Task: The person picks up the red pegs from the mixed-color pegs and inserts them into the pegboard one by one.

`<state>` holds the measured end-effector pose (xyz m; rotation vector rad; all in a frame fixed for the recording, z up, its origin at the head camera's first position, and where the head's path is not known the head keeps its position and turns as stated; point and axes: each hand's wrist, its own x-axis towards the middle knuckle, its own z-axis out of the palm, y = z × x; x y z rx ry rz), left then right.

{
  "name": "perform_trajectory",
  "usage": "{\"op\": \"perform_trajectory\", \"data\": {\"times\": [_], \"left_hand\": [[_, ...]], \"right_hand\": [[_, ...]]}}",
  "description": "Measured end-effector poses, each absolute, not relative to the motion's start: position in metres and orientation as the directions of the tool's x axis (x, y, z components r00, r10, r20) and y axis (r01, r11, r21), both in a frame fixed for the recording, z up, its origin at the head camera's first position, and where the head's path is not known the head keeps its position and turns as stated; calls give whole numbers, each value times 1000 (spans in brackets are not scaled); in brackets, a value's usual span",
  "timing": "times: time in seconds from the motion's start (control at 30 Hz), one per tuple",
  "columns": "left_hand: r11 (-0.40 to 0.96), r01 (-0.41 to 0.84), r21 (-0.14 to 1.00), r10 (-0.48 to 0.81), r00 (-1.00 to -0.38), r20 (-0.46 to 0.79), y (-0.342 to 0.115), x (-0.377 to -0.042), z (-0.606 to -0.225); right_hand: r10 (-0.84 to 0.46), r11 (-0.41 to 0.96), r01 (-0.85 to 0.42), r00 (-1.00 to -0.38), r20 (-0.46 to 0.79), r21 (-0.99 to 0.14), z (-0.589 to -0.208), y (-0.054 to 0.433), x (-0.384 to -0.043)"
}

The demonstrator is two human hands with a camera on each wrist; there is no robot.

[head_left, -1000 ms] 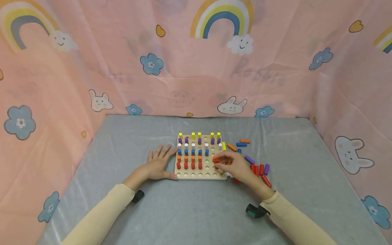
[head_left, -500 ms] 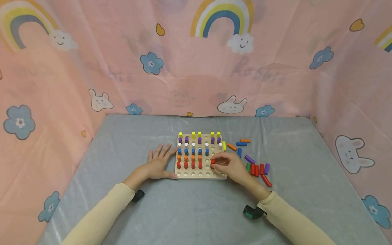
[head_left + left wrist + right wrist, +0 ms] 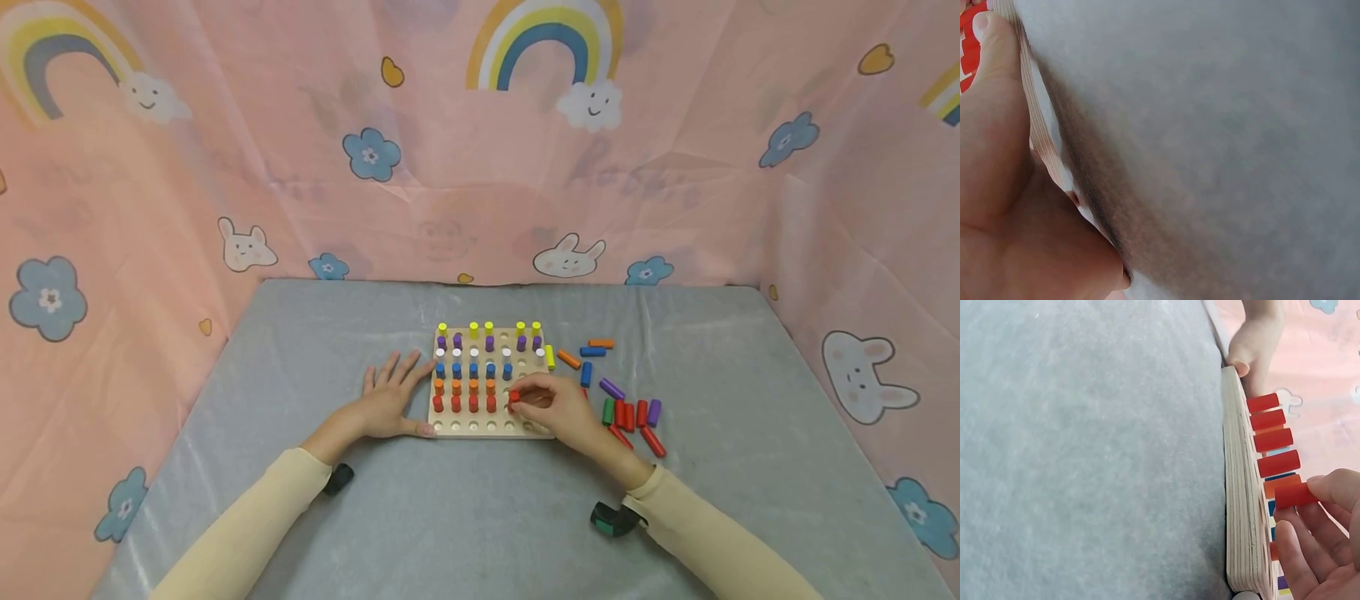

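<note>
A wooden pegboard with rows of round holes lies on the table, coloured pegs upright in it. My right hand pinches a red peg between thumb and fingers, just right of the standing red pegs. In the right wrist view, the held peg is upright to the board, its lower end slightly off the surface. My left hand lies spread at the board's left side, its thumb touching the near corner. In the left wrist view, that thumb rests against the wooden edge.
Loose pegs lie right of the board, among them a green peg, a purple peg, a blue peg and several red ones. Grey cloth covers the table. A pink printed curtain surrounds it behind and at the sides.
My right hand has moved left over the board with the red peg, towards the standing red ones. More of the loose pegs now show behind it. My left hand has stayed put.
</note>
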<state>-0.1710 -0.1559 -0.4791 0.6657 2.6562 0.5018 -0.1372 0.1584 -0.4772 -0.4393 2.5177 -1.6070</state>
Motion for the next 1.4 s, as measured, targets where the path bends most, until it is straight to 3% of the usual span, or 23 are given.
{"op": "perform_trajectory", "data": {"times": [0.93,1.4], "left_hand": [[835,369,408,490,-836,-247,-158,-175,-493],[839,366,402,490,-830,-267,-155,-171,-481]], "right_hand": [[-322,466,-256,-941,107,-847,-484,154,-135],[-323,484,-263,-940,109,-835,-486,155,-135]]}}
